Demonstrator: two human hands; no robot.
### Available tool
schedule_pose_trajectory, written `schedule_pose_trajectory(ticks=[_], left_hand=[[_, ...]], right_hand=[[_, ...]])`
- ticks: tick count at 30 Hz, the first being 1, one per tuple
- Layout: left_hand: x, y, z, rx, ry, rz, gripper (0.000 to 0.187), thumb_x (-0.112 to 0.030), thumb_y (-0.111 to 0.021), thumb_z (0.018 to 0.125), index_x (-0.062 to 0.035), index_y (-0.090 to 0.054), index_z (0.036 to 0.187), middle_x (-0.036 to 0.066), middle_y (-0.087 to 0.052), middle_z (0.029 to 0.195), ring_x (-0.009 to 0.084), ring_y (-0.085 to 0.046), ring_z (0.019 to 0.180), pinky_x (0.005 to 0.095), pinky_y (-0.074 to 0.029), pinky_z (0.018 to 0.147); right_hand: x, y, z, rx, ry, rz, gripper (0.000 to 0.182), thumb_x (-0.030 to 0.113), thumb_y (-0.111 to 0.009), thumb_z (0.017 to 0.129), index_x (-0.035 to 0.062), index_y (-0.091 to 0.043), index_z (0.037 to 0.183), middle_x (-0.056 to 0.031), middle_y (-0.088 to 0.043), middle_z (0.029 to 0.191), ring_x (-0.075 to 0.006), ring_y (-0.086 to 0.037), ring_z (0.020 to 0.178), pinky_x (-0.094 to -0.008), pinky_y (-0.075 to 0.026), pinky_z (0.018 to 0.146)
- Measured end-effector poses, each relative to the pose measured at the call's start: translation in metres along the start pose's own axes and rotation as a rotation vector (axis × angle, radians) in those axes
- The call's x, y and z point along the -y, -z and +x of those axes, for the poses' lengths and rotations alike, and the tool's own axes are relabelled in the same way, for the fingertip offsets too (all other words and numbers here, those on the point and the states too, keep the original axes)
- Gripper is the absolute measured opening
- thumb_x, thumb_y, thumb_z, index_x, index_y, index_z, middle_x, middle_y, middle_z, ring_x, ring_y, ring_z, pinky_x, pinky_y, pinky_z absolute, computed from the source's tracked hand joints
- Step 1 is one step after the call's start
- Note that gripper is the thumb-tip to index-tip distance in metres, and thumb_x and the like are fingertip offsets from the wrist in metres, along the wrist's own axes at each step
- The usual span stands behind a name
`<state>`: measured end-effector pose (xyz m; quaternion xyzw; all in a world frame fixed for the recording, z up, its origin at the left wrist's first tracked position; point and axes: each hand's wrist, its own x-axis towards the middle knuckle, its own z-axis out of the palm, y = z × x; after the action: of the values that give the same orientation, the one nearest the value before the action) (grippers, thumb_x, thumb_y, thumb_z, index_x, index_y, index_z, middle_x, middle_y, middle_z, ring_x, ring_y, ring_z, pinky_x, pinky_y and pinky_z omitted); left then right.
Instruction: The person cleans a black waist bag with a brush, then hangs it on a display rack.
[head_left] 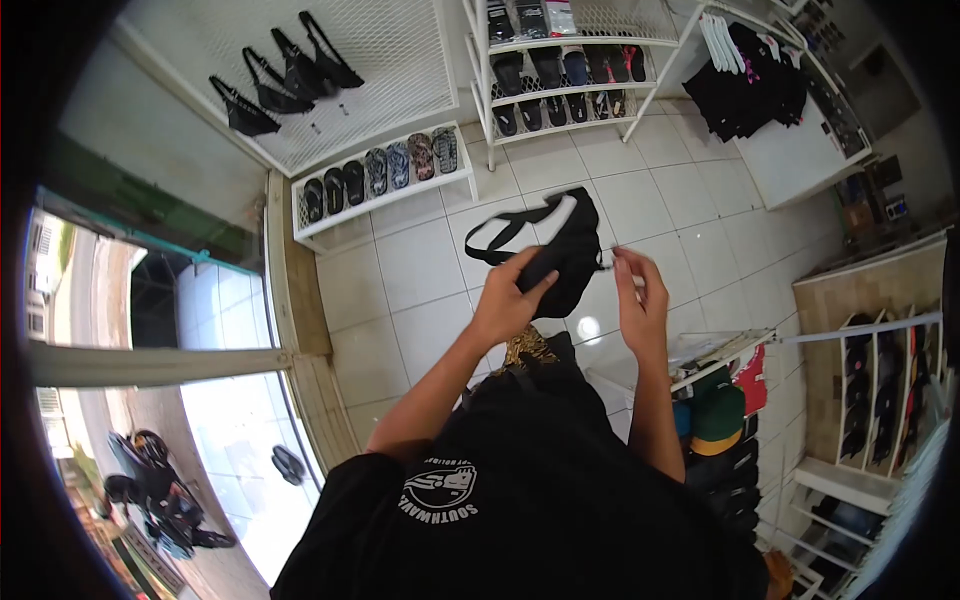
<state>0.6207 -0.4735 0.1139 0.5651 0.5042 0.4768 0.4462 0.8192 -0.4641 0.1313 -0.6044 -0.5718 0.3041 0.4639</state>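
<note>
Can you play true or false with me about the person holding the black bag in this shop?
1. The left hand grips a black bag. True.
2. The right hand rests on the floor. False: it is raised beside the bag, its fingers pinching something too small to make out at the bag's edge.
3. Sandals stand in a row on a low white shelf by the wall. True.
4. The bags on the wall grid are red. False: they are black.
5. The floor is covered in green carpet. False: it is pale tile.
</note>
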Motion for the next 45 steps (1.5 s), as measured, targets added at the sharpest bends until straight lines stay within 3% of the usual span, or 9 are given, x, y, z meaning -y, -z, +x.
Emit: schedule_pose_trajectory(ticks=[2,5,11,14,18,31,36,40,45], left_hand=[[0.005,-0.002,0.017,0.002,-0.054,0.076,0.034,0.000,-0.070,0.089,-0.0010,-0.064,0.122,0.020,-0.072,0.102,0.0290,-0.073,0.093,0.0346,-0.055,0.082],[0.020,0.005,0.047,-0.028,-0.126,0.232,0.041,0.003,-0.068,0.085,-0.0031,-0.063,0.125,0.024,-0.069,0.109,0.0431,-0.068,0.098,0.0417,-0.055,0.083],[-0.002,0.079,0.129,0.098,0.025,0.106,0.041,-0.021,-0.088,0.077,0.0019,-0.073,0.108,0.015,-0.076,0.094,0.0219,-0.074,0.092,0.0361,-0.056,0.087],[-0.008,0.110,0.172,-0.192,-0.200,0.509,0.059,-0.015,-0.087,0.073,-0.0041,-0.066,0.127,0.016,-0.070,0.118,0.0315,-0.066,0.114,0.0414,-0.052,0.098],[-0.004,0.127,0.228,-0.129,-0.278,0.362,0.057,-0.013,-0.086,0.068,-0.0061,-0.067,0.121,0.017,-0.062,0.134,0.0367,-0.047,0.136,0.0455,-0.043,0.110],[0.063,0.278,0.392,0.266,-0.123,0.353,0.027,-0.006,-0.076,0.069,-0.0034,-0.060,0.091,0.011,-0.063,0.073,0.0276,-0.064,0.073,0.0372,-0.050,0.070],[0.082,0.315,0.447,0.354,-0.194,0.347,0.027,-0.002,-0.077,0.067,-0.0040,-0.061,0.089,0.010,-0.063,0.084,0.0268,-0.064,0.073,0.0362,-0.051,0.068],[0.094,0.319,0.477,0.091,-0.648,0.365,0.028,-0.001,-0.075,0.064,-0.0048,-0.062,0.089,0.011,-0.062,0.108,0.0359,-0.060,0.105,0.0447,-0.049,0.087],[0.122,0.323,0.497,0.375,-0.287,-0.011,0.027,0.001,-0.069,0.074,-0.0034,-0.058,0.098,0.011,-0.067,0.095,0.0249,-0.064,0.091,0.0373,-0.050,0.084]], right_hand=[[0.007,-0.030,0.041,0.153,-0.070,0.401,0.030,0.027,-0.069,0.097,-0.0006,-0.069,0.108,-0.0006,-0.065,0.078,-0.0089,-0.057,0.072,-0.0250,-0.047,0.067],[0.014,-0.067,0.100,0.287,-0.113,0.268,0.025,0.024,-0.072,0.094,0.0005,-0.068,0.100,0.0029,-0.061,0.076,-0.0055,-0.052,0.072,-0.0229,-0.043,0.065],[0.026,-0.114,0.190,0.476,-0.049,0.548,0.013,0.013,-0.074,0.088,0.0021,-0.066,0.092,0.0034,-0.059,0.074,-0.0038,-0.049,0.065,-0.0231,-0.040,0.059],[0.030,-0.132,0.218,0.622,0.007,0.510,0.017,0.011,-0.079,0.084,0.0031,-0.064,0.087,0.0051,-0.056,0.071,-0.0029,-0.047,0.063,-0.0224,-0.038,0.056],[0.059,-0.152,0.264,0.796,0.174,0.300,0.026,0.014,-0.085,0.079,0.0054,-0.061,0.080,0.0064,-0.053,0.069,-0.0015,-0.046,0.064,-0.0212,-0.037,0.057],[0.079,-0.214,0.312,0.231,0.102,0.252,0.020,0.000,-0.073,0.079,0.0068,-0.056,0.087,0.0054,-0.056,0.075,-0.0039,-0.051,0.070,-0.0222,-0.040,0.065],[0.122,-0.259,0.300,0.074,0.032,0.056,0.022,0.006,-0.077,0.077,0.0077,-0.057,0.085,0.0053,-0.055,0.074,-0.0037,-0.049,0.070,-0.0228,-0.039,0.064],[0.153,-0.276,0.290,-0.042,0.039,-0.014,0.020,0.006,-0.077,0.076,0.0065,-0.058,0.084,0.0036,-0.057,0.071,-0.0052,-0.050,0.067,-0.0238,-0.040,0.061],[0.177,-0.268,0.278,-0.204,0.023,0.050,0.014,0.002,-0.071,0.082,0.0043,-0.058,0.088,0.0036,-0.059,0.078,-0.0049,-0.052,0.070,-0.0221,-0.040,0.063]])
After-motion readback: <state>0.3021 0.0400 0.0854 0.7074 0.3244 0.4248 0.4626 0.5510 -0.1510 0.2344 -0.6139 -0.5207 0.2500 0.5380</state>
